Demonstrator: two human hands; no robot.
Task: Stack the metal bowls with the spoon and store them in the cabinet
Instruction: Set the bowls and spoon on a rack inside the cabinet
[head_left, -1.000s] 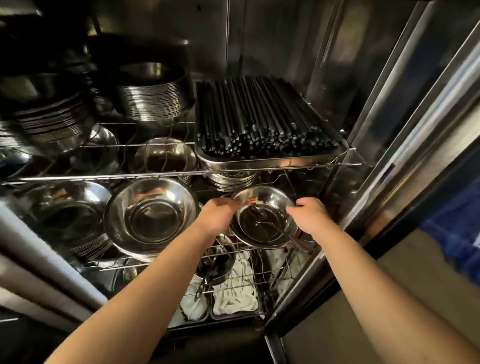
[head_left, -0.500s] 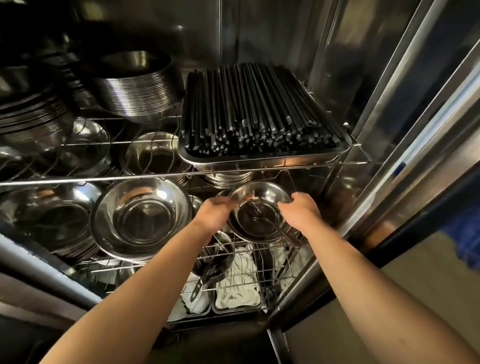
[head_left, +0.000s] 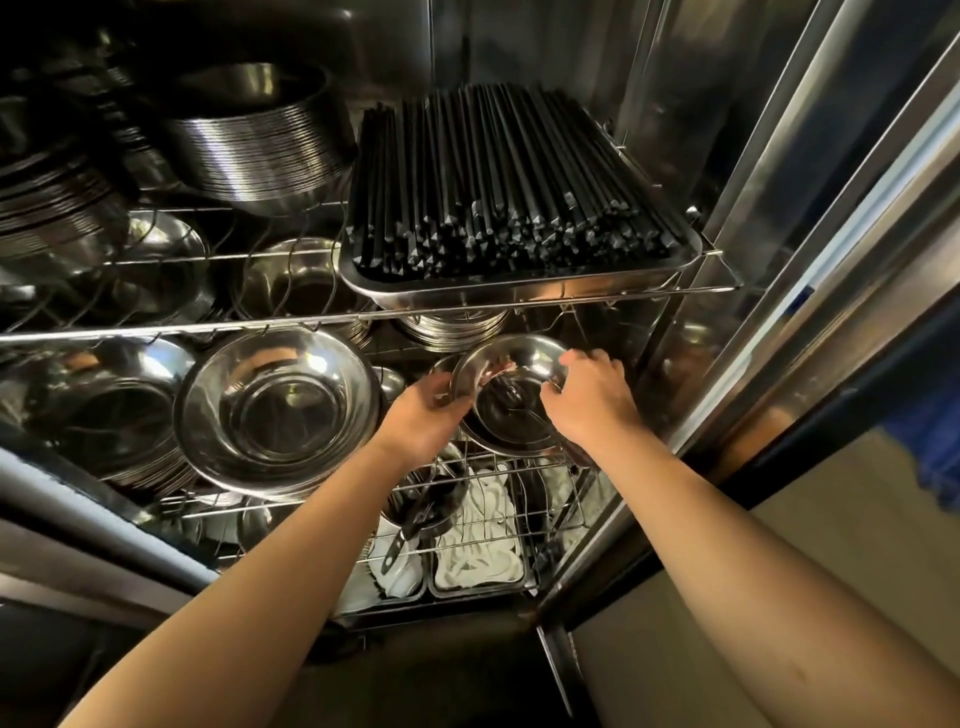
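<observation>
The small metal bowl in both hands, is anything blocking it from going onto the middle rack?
Nothing visible blocks it. The left hand and right hand hold the small metal bowl at the middle rack's right end, below the chopstick tray. The large bowl sits clear to its left.

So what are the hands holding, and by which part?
The small metal bowl, gripped by its rim: left hand on the left edge, right hand on the right.

A steel tray packed with black chopsticks sat on the upper wire rack, beside stacked metal plates; white cloths lay below.
</observation>
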